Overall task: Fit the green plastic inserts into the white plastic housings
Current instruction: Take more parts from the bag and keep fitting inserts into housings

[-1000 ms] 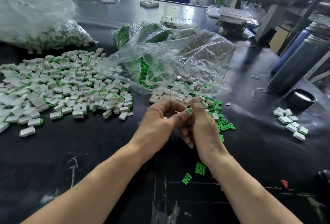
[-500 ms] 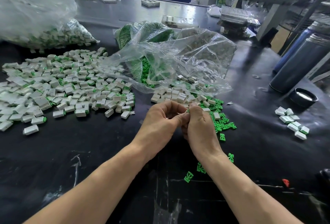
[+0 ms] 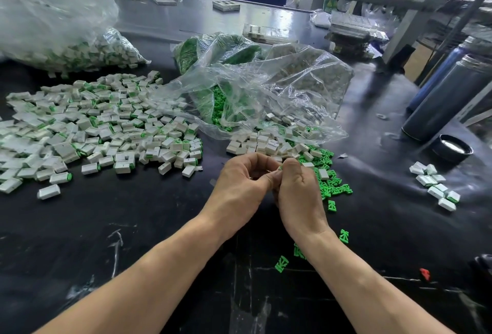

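Head view shows the left hand and right hand pressed together at centre, fingertips curled and pinching one small part between them, mostly hidden, a speck of green showing; its long axis cannot be told. Loose green inserts lie just right of the right hand, unfilled white housings just beyond the knuckles, so the right hand is nearer both. Finished pieces spread far left; bare tabletop near left gives room.
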### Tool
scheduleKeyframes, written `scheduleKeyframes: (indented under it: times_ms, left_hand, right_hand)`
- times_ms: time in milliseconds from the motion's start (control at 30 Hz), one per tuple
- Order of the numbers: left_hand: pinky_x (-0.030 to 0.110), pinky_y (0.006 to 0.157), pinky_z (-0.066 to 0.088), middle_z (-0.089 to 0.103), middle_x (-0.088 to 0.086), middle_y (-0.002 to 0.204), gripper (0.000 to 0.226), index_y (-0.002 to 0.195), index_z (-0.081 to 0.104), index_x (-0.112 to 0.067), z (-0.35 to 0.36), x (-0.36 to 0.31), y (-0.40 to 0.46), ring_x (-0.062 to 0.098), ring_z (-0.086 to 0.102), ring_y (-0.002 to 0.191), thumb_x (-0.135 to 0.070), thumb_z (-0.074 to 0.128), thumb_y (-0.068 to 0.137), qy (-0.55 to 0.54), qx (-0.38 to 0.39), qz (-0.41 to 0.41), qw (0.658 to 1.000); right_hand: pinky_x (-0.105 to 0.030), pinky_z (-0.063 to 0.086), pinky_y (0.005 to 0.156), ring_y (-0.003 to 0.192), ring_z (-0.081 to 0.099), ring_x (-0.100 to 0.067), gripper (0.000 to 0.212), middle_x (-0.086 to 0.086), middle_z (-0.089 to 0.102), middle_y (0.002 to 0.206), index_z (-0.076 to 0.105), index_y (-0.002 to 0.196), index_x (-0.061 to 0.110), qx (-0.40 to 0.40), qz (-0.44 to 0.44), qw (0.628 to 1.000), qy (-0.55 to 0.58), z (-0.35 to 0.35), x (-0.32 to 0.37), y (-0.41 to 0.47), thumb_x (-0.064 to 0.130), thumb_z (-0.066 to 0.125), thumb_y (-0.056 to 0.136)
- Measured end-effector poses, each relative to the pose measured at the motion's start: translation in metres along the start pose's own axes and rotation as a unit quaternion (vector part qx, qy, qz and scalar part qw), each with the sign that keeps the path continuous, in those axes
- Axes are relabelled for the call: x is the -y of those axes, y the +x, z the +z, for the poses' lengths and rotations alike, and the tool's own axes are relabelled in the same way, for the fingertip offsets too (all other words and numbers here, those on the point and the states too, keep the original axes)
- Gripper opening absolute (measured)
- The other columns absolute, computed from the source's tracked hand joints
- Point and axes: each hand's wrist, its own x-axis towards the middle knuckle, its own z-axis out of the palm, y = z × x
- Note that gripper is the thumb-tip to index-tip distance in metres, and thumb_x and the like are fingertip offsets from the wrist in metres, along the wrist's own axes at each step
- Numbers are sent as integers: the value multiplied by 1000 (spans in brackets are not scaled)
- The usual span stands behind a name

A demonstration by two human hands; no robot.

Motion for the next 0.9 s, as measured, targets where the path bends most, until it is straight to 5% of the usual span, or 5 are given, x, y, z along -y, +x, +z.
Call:
scheduleKeyframes:
  times_ms: [333,433,700,833,900]
  left_hand:
    - [44,87,56,77,11,87,15,92,73,-14,-1,1,2,20,69,82,-24,80,83,16,-8,-4,1000]
    - [34,80,57,78,2,85,10,90,73,-18,-6,0,4,12,72,81,-22,81,85,30,-25,3,999]
    - [17,68,51,74,-7,81,8,91,71,-20,-19,-7,4,2,68,74,-18,79,90,104,-39,44,993]
    - [32,71,56,71,-8,82,16,96,69,-31,-19,-7,2,13,67,75,-25,81,88,187,-51,61,979]
    - [21,66,50,67,-15,84,16,93,69,-34,-19,-7,0,6,62,73,-28,82,87,248,-51,88,963]
  right_hand:
    - [-29,35,55,46,46,-8,61,12,52,47,64,50,26,-3,23,998,58,-2,-4,0,57,34,93]
    - [-25,33,45,42,42,-10,70,7,50,48,67,58,23,10,1,999,32,-12,-2,2,67,33,101]
    - [-23,43,57,60,57,-3,15,13,65,67,72,90,22,48,-113,992,-3,-25,5,0,31,67,101]
    - [-25,43,60,59,58,-2,13,10,69,69,73,87,23,36,-101,994,-2,-24,2,0,23,70,100]
    - [-28,46,63,63,62,-4,14,9,72,73,74,86,23,29,-103,994,-16,-24,1,0,23,70,99]
